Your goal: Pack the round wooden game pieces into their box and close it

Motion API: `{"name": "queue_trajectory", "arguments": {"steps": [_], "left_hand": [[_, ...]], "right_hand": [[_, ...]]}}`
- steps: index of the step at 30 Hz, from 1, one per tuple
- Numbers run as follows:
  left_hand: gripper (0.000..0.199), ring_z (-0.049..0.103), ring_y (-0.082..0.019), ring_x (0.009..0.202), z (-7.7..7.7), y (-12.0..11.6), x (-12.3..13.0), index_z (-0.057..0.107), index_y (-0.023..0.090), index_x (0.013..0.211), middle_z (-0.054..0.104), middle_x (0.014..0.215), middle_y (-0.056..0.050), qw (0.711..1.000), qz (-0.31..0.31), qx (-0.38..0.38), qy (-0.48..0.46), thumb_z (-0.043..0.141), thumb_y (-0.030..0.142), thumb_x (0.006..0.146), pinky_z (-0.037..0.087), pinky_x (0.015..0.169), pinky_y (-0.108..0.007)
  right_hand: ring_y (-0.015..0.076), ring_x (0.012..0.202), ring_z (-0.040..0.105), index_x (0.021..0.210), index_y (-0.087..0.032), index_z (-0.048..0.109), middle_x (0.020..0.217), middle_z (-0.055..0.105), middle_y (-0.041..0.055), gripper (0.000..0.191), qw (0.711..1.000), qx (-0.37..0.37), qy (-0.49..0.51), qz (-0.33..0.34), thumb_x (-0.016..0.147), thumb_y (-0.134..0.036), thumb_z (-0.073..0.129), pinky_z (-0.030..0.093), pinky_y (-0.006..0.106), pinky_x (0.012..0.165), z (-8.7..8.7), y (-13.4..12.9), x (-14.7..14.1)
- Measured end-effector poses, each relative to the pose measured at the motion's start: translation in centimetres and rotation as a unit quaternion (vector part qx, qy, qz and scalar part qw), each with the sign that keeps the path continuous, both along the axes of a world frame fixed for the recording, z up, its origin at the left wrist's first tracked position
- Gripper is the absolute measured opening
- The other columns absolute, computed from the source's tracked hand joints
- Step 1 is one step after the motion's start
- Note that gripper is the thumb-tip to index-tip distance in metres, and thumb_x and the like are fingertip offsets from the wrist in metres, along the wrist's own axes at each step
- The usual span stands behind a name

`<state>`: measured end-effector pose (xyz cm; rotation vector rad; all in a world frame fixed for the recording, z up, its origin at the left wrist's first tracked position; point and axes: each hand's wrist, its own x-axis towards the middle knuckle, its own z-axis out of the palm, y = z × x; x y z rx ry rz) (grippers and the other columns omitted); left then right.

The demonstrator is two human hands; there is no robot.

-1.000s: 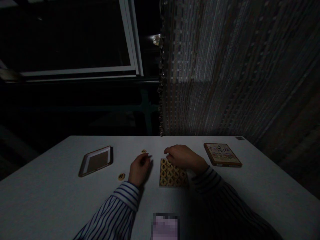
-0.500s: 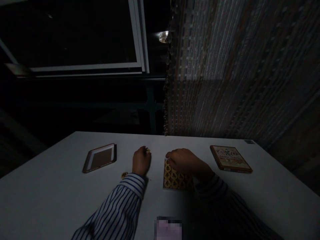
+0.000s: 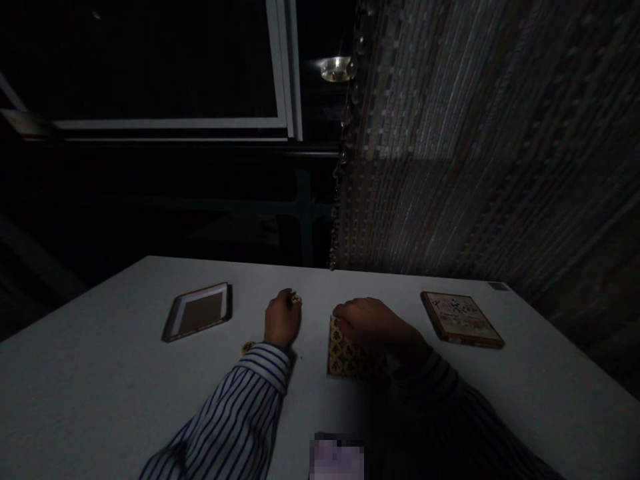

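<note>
Between the thumb and fingers of my left hand [image 3: 283, 320] is a round wooden piece [image 3: 296, 299] with a dark marking. Another round piece [image 3: 247, 347] lies on the white table by my left cuff. A shallow square box [image 3: 343, 357] holds rows of round pieces with dark characters. My right hand [image 3: 367, 321] is over the far part of this box, fingers bent down at its far left corner and covering many pieces. Whatever is under those fingertips is hidden.
An open shallow tray or lid [image 3: 197, 312] lies at the left of the table [image 3: 125, 373]. At the right is a flat box with a printed cover [image 3: 463, 319]. A blurred pinkish object [image 3: 337, 460] is at the near edge. A hanging curtain [image 3: 425, 147] borders the far side.
The view has shifted slightly. Both hands stay in nearly the same places, the left one still with its piece and the right one still over the box.
</note>
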<state>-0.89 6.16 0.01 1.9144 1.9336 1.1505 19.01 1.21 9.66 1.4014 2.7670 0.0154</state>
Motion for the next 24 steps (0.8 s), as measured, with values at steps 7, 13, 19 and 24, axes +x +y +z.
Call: {"name": "queue_trajectory", "arguments": {"steps": [7,13,19,24], "left_hand": [[0.037,0.061,-0.019,0.091,0.6,-0.8,0.7,0.051,0.017,0.111,0.065,0.099,-0.009,0.994,-0.041,0.031,-0.1,0.05,0.034,0.078,0.046,0.079,-0.03],[0.037,0.06,-0.018,0.092,1.3,-1.6,1.6,0.051,0.017,0.11,0.064,0.1,-0.008,0.985,-0.074,0.048,-0.149,0.053,0.032,0.076,0.046,0.081,-0.03],[0.037,0.058,-0.019,0.093,1.7,-2.9,2.4,0.052,0.016,0.11,0.061,0.101,-0.009,0.982,-0.082,0.078,-0.152,0.054,0.029,0.075,0.045,0.082,-0.033],[0.035,0.057,-0.018,0.089,2.2,-3.8,3.0,0.055,0.017,0.107,0.059,0.098,-0.008,0.976,-0.095,0.099,-0.17,0.057,0.028,0.073,0.045,0.081,-0.033]], "right_hand": [[0.0217,0.091,0.058,0.105,-0.02,0.057,0.098,0.065,0.0083,0.03,0.999,0.008,0.031,-0.001,0.085,-0.028,0.036,0.039,0.031,0.073,0.1,-0.1,0.6],[0.0221,0.094,0.057,0.11,-0.02,0.056,0.104,0.063,0.009,0.033,0.998,0.015,0.055,-0.011,0.084,-0.028,0.037,0.039,0.031,0.076,0.5,-0.1,1.0],[0.0224,0.095,0.057,0.11,-0.02,0.056,0.104,0.063,0.0082,0.033,0.997,0.025,0.064,-0.022,0.083,-0.028,0.037,0.04,0.032,0.077,0.7,-0.1,1.4],[0.022,0.096,0.056,0.11,-0.02,0.056,0.105,0.063,0.0078,0.034,0.997,0.023,0.073,-0.029,0.084,-0.028,0.037,0.039,0.031,0.079,1.2,-0.3,1.6]]}}
